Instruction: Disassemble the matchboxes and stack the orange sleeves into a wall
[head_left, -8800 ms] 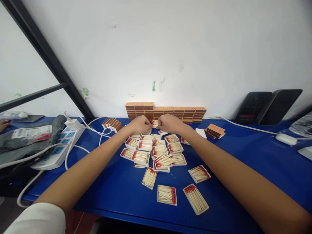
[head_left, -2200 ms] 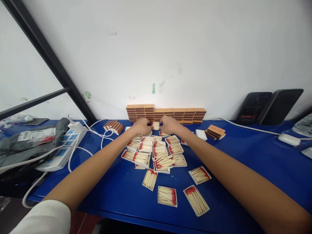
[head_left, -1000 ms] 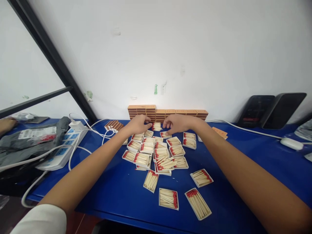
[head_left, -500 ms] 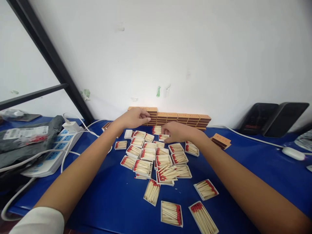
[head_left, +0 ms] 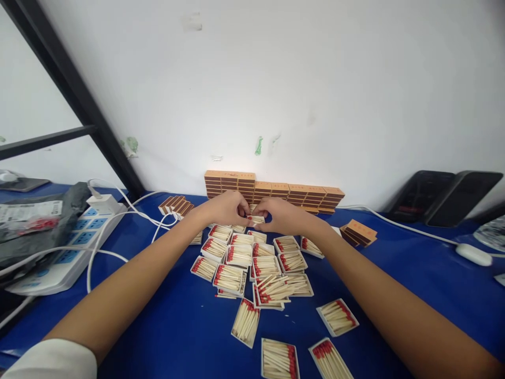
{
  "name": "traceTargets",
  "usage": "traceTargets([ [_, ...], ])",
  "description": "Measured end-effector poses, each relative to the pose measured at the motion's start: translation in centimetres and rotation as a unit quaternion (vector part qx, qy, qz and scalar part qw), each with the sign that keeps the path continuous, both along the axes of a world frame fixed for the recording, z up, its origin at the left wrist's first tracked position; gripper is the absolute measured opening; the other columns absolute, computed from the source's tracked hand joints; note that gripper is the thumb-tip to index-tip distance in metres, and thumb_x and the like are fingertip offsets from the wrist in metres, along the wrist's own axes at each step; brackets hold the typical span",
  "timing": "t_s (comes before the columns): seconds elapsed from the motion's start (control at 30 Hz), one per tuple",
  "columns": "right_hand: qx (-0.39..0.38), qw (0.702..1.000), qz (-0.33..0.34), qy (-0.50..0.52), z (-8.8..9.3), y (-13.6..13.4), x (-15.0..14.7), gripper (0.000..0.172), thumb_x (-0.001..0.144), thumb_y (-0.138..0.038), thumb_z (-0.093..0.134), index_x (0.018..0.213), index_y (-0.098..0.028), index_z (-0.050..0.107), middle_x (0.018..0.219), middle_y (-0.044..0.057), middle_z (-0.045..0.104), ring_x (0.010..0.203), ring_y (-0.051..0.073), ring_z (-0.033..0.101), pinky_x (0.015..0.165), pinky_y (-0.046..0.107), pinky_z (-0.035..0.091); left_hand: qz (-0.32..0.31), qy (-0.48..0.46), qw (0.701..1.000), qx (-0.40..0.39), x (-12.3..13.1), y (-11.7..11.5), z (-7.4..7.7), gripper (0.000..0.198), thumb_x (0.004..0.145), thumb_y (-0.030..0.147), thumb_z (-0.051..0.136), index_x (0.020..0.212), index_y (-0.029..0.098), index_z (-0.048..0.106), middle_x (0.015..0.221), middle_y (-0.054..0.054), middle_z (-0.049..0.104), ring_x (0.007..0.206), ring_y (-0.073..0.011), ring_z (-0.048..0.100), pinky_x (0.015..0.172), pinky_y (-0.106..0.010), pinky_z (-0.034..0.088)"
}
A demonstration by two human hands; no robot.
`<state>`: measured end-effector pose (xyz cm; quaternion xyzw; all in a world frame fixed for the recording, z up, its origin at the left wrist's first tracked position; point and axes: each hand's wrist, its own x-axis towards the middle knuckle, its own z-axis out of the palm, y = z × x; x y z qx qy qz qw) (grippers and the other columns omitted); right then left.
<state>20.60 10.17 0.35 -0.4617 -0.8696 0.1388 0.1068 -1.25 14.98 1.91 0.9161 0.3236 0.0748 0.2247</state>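
My left hand [head_left: 226, 208] and my right hand [head_left: 278, 216] meet at the far middle of the blue table [head_left: 394, 263]. Between their pinched fingers they hold one small open tray of red-tipped matches [head_left: 256, 218]. Just below them lies a cluster of several open match trays [head_left: 252, 260], with more loose trays [head_left: 337, 317] toward me. Behind the hands a low wall of stacked orange matchboxes [head_left: 272, 190] runs along the white wall.
A row of brown box sleeves [head_left: 175, 204] lies left of the hands, and a small pile of orange boxes [head_left: 358, 232] lies to the right. A white power strip [head_left: 59, 252] with cables sits at the left, beside a grey bag [head_left: 37, 226]. Two dark devices [head_left: 450, 197] lean at the right.
My left hand came back down from the top of the stacked matchboxes to meet my right hand. Both now pinch one match tray. The view has tilted and shifted slightly.
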Motion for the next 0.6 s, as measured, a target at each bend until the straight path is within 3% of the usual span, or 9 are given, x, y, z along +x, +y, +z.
traceTargets([
  [0.13,-0.010,1.000,-0.015,0.022,-0.12,0.16,0.22,0.018,0.084,-0.035,0.075,0.096,-0.021,0.076,0.092,0.007,0.074,0.083,0.023,0.062,0.072,0.034,0.042,0.016,0.017,1.000,0.019,0.16,-0.37,0.06,0.025,0.072,0.029,0.076,0.094,0.020,0.083,0.077,-0.003,0.077,0.065,-0.0169,0.066,0.058,-0.029,0.043],
  [0.4,-0.043,0.998,0.000,0.048,-0.41,0.32,0.25,0.025,0.080,-0.037,0.077,0.098,-0.020,0.076,0.092,0.006,0.075,0.080,0.020,0.065,0.068,0.031,0.043,0.010,0.037,0.999,0.039,0.03,-0.43,0.06,0.032,0.067,0.037,0.081,0.095,0.020,0.081,0.082,-0.004,0.076,0.066,-0.0177,0.066,0.056,-0.030,0.042],
  [0.6,-0.034,0.999,0.010,0.014,-0.04,-0.19,-0.07,0.017,0.084,-0.035,0.072,0.077,-0.021,0.066,0.073,0.002,0.066,0.063,0.016,0.053,0.057,0.032,0.032,0.011,0.034,0.999,0.015,-0.03,-0.22,-0.16,0.032,0.070,0.043,0.083,0.091,0.019,0.080,0.081,-0.005,0.076,0.069,-0.0186,0.067,0.057,-0.029,0.043],
])
